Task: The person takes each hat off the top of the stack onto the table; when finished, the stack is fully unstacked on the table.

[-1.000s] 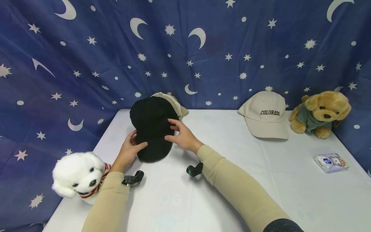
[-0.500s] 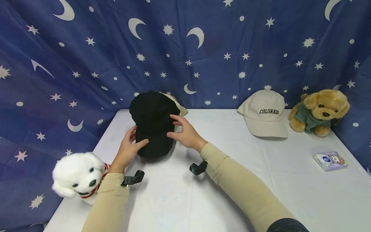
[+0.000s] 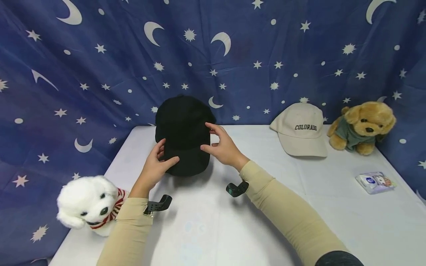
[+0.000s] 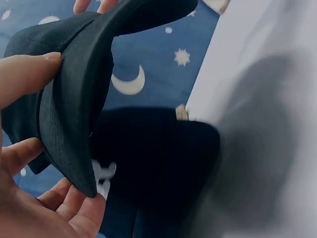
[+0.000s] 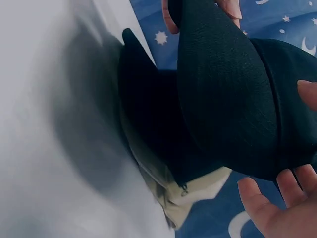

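A plain black baseball cap (image 3: 186,122) is raised off the table at the back left, its brim tilted down toward me. My left hand (image 3: 156,166) grips the left edge of the cap, thumb in front and fingers behind. At the opposite edge, my right hand (image 3: 226,146) holds it between thumb and fingers. Behind the held cap, the right wrist view shows a second dark cap (image 5: 146,109) lying over a beige cap (image 5: 203,188). The raised cap hides both of these in the head view.
A beige cap lettered COLORADO (image 3: 301,131) stands at the back right, beside a brown plush dog (image 3: 369,120) in a green shirt. A small lilac packet (image 3: 376,183) lies on the white table (image 3: 283,181). A white plush dog (image 3: 86,201) sits by my left forearm.
Both hands have lifted the black cap up and slightly to the right. The beige cap that peeked out behind it is now hidden in the head view.
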Available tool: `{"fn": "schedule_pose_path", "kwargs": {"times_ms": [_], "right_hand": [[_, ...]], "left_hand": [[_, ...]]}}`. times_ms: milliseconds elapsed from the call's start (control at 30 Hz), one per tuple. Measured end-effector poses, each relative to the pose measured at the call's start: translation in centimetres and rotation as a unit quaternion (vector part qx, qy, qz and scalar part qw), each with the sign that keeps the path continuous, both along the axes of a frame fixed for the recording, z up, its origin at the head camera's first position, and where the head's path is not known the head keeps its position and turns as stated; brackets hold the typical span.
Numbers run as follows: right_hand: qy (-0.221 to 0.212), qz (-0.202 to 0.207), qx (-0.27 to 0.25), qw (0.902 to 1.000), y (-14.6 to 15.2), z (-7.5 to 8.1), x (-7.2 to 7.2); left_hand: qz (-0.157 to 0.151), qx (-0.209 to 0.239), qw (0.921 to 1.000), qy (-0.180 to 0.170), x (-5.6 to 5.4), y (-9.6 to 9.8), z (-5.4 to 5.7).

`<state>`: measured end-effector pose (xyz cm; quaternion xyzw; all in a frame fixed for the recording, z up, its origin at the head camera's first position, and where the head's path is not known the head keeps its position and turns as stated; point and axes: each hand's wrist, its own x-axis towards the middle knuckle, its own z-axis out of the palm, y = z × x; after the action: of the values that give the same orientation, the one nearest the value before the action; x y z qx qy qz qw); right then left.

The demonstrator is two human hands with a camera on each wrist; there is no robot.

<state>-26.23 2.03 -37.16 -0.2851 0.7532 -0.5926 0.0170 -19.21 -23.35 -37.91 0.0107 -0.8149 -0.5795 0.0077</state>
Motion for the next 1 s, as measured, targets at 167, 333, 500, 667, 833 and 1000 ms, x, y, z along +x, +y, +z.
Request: {"fn": "schedule_pose_path", "kwargs": {"times_ms": [167,333,500,667,833,1000], "right_hand": [[0.009,-0.022,-0.011,0.9997,1.7,0.2,-0.1],[0.009,-0.044,-0.008,0.9990,3.3,0.5,-0.1],[0.009,-0.069,0.004,0.9976,5.0,0.5,-0.3],[0.008,-0.084,0.005,0.9964,6.6,0.2,-0.5],[0.007,-0.091,0.008,0.9958,8.4,-0.2,-0.6],[0.011,-0.103,0.016,0.9945,10.2,-0.7,-0.9]], "left_hand": [[-0.016,-0.005,0.9999,0.000,-0.7,1.8,0.3],[-0.030,-0.020,0.9993,-0.007,-1.4,3.8,0.4],[-0.053,-0.017,0.9985,0.004,-1.9,5.6,0.4],[-0.069,-0.017,0.9974,0.004,-2.5,7.3,0.1],[-0.082,-0.009,0.9966,-0.011,-3.2,9.2,-0.6],[-0.090,-0.006,0.9957,-0.019,-3.8,11.1,-1.2]]}}
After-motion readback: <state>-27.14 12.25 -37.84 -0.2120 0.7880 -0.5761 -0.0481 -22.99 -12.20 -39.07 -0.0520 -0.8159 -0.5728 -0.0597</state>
